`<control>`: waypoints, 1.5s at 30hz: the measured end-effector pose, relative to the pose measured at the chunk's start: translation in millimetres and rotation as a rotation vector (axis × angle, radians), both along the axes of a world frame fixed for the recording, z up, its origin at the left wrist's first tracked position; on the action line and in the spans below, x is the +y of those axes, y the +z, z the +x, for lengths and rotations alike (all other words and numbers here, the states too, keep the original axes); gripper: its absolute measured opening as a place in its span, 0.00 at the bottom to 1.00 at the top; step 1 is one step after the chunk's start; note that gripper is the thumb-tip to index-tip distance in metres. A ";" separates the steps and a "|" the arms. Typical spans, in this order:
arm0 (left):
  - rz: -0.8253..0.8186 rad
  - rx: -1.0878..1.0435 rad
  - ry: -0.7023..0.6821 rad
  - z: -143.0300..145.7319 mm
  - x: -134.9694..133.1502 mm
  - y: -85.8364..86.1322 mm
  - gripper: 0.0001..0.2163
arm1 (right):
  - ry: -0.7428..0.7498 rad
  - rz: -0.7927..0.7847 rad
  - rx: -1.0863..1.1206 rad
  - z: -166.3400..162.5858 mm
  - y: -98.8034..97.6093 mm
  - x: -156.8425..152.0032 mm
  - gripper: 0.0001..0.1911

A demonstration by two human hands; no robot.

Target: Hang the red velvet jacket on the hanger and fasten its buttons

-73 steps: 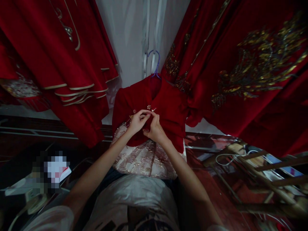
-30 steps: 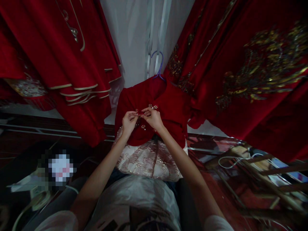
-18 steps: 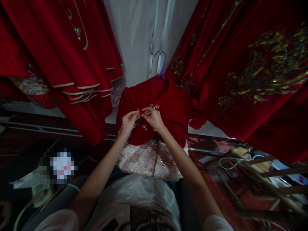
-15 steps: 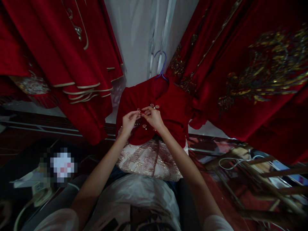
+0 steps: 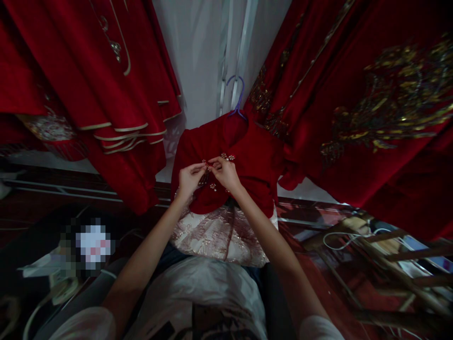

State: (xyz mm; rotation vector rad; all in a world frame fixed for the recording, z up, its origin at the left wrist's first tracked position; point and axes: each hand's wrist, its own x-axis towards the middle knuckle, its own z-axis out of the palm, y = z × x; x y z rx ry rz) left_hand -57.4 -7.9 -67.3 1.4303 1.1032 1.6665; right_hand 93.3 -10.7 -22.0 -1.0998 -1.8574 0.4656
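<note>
A red jacket (image 5: 255, 184) with a pale, gold-patterned brocade skirt part (image 5: 212, 236) lies across my lap on a purple hanger (image 5: 239, 101). Over its front, my left hand (image 5: 191, 178) pinches at a small beaded ornament (image 5: 204, 179), partly covered by the fingers. My right hand (image 5: 224, 172) meets it there, thumb and fingertips pressed together on the same spot. What sits between the right fingertips is too small to tell. One flower-shaped bead cluster (image 5: 213, 187) shows below the hands, and another beaded flower (image 5: 230, 157) shows just above the right hand.
Red garments with pale piping (image 5: 123, 127) hang at the left. More red garments with gold sequin embroidery (image 5: 396, 104) hang at the right. A wooden rack (image 5: 385, 274) with white cables stands lower right. A white power strip (image 5: 63, 288) lies lower left.
Both hands stay at the beaded ornament, with only a slight shift of the left hand and fingers. The jacket and hanger look the same.
</note>
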 end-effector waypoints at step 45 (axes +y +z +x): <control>0.036 0.146 -0.114 -10.7 14.5 4.8 0.11 | 0.030 -0.076 0.016 7.5 5.9 -7.1 0.09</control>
